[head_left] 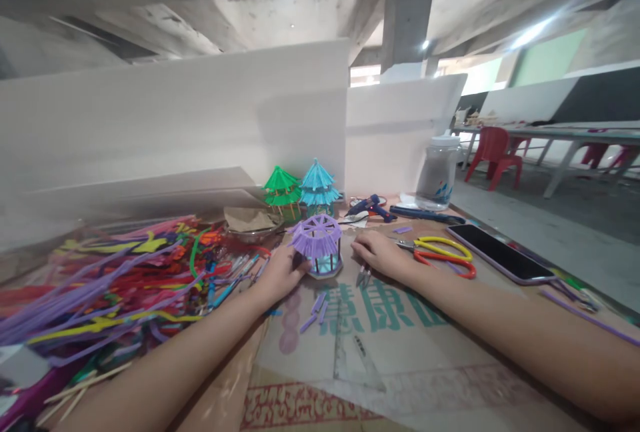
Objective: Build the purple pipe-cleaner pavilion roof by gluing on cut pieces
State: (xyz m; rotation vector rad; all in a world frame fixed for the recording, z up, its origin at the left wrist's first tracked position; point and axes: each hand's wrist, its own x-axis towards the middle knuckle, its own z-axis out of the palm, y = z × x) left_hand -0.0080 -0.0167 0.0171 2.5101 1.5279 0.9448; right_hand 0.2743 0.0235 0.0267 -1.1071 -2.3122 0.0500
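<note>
- Work status: we judge the purple pavilion model (309, 243) to be partly complete. A base, dark posts and a sloping skirt of purple strips are in place.
- Outstanding: the top of its roof shows open spokes with gaps between them. Compared with the green model (281, 182) and the blue model (317, 177) behind it, both with peaked roofs, we judge the upper roof to be unfinished.
- Stock: we see short purple strips (309, 323) loose on the surface (277, 369), in front of the purple pavilion model.
- Position: the purple pavilion model stands upright on the surface, between our two hands and nearer the left.
- Left hand (286, 275): our fingers curl against the lower left side of the purple pavilion model and appear to grasp it there.
- Right hand (380, 252): our fingers are bent, just beside the model's right side and apart from it. A metal-tipped tool (362, 277) projects below them; we cannot tell whether they grip it or merely rest over it.
</note>
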